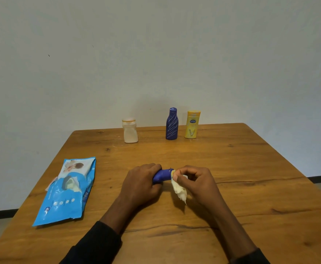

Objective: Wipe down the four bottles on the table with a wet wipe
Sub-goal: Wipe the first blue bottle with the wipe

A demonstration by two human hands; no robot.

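My left hand (140, 182) grips a small blue bottle (163, 175) that lies sideways above the middle of the table, its cap end pointing right. My right hand (195, 182) pinches a crumpled white wet wipe (178, 190) against that cap end; part of the wipe hangs down below my fingers. Three more bottles stand upright near the far edge: a white one (130, 131), a taller blue one (172, 124) and a yellow one (192, 125). Most of the held bottle is hidden under my left fingers.
A blue pack of wet wipes (68, 193) lies at the left of the wooden table (251, 187), its flap open. A plain wall stands right behind the table's far edge.
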